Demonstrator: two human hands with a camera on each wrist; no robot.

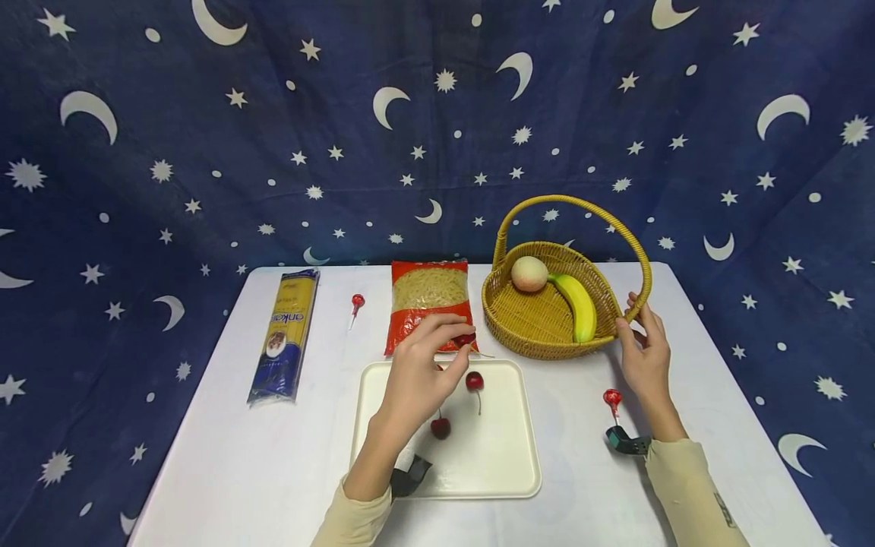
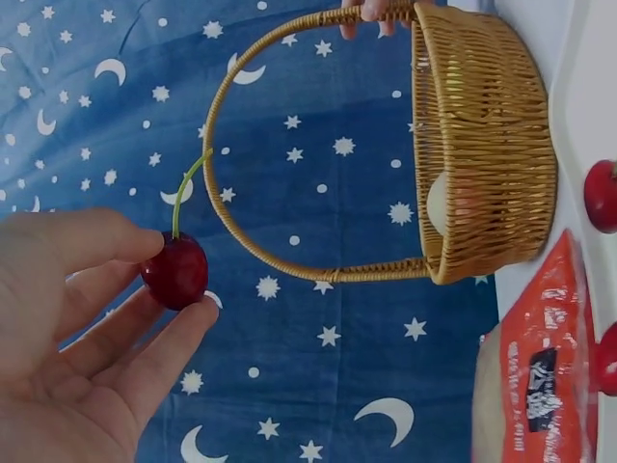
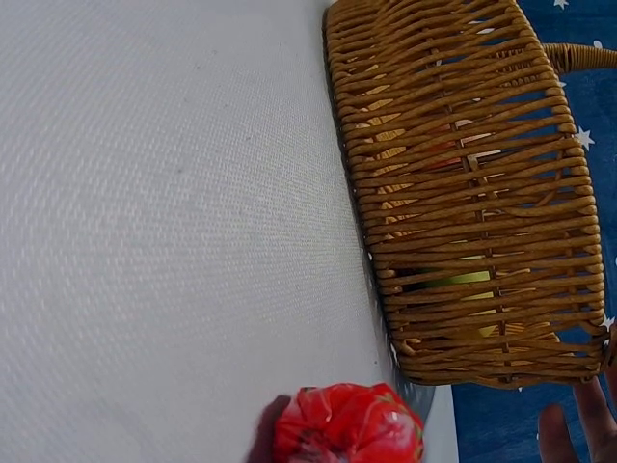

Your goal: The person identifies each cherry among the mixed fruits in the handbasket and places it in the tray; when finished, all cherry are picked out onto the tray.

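Between thumb and fingertips my left hand (image 1: 413, 376) pinches a dark red cherry (image 2: 175, 272), its green stem pointing up and away. In the head view this hand is over the far edge of a white tray (image 1: 478, 475). On the tray lie a cherry (image 1: 475, 381) and another cherry (image 1: 440, 428); a further one is mostly hidden behind the hand. My right hand (image 1: 645, 357) grips the wicker basket (image 1: 529, 348) where its tall handle meets the right rim. Inside the basket are a peach (image 1: 529, 273) and a banana (image 1: 579, 308).
A red bag of pasta (image 1: 429, 289) lies behind the tray. To the far left is a blue-and-yellow spaghetti pack (image 1: 283, 334), with a red lollipop (image 1: 358, 301) to its right. Another lollipop (image 1: 612, 398) lies by the right wrist. A starry cloth (image 1: 437, 152) hangs behind the table.
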